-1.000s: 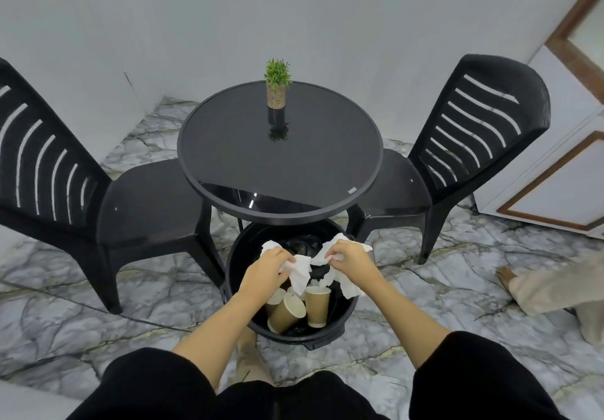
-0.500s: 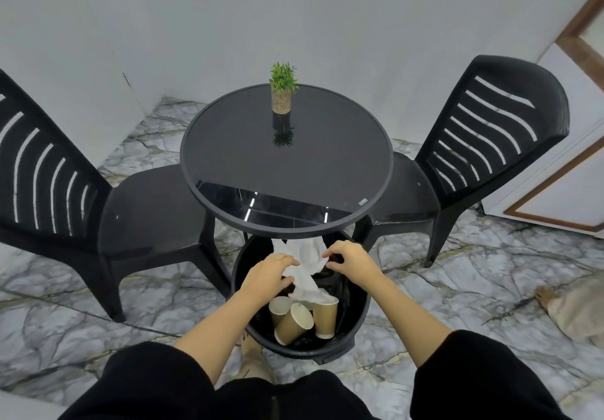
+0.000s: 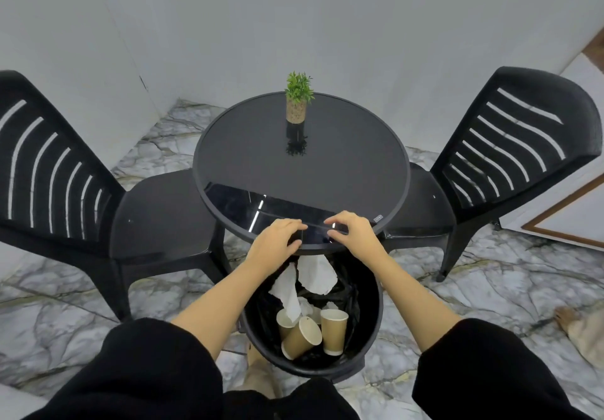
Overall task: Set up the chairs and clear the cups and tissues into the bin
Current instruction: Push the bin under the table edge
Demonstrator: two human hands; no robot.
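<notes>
A black bin (image 3: pixel 369 321) stands on the floor under the near edge of the round black table (image 3: pixel 340 165). Inside it lie three brown paper cups (image 3: pixel 333 329) and white crumpled tissues (image 3: pixel 315 274). My left hand (image 3: pixel 277 240) and my right hand (image 3: pixel 351 231) hover over the table's near rim, above the bin, fingers apart and holding nothing. One black plastic chair (image 3: pixel 98 217) stands upright left of the table and another (image 3: pixel 510 158) to its right, both seats tucked toward it.
A small potted plant (image 3: pixel 298 101) stands on the far part of the table. Someone's bare foot (image 3: pixel 568 316) shows on the marble floor at the right. White walls close the corner behind; a white door with brown trim (image 3: pixel 578 214) is at the right.
Both hands let go of the tissues, which dropped into the bin, and rose from the bin mouth to the table's near rim.
</notes>
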